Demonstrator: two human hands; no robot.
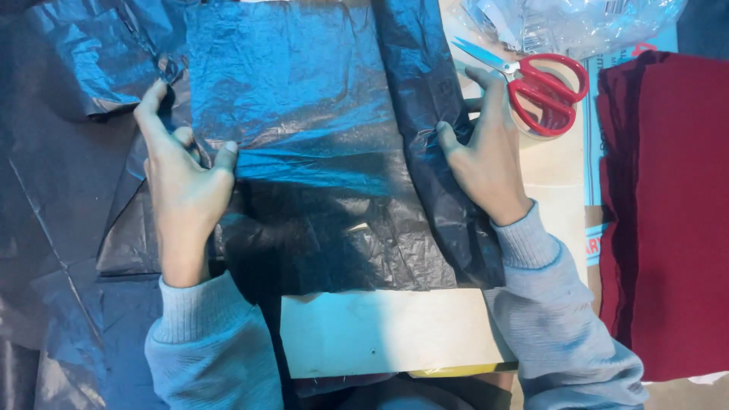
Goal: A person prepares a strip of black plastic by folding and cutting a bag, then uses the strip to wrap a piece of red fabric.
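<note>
While I watch through the head camera, the left hand presses flat on a dark plastic sheet, fingers spread toward 12 o'clock, gripping nothing. At 3 o'clock, the right hand pinches the sheet's folded edge between thumb and fingers. The sheet's long axis runs 12 to 6, lying between both hands over a pale board. Red-handled scissors sit just beyond the right fingertips, near maroon cloth. What the sheet covers is hidden.
</note>
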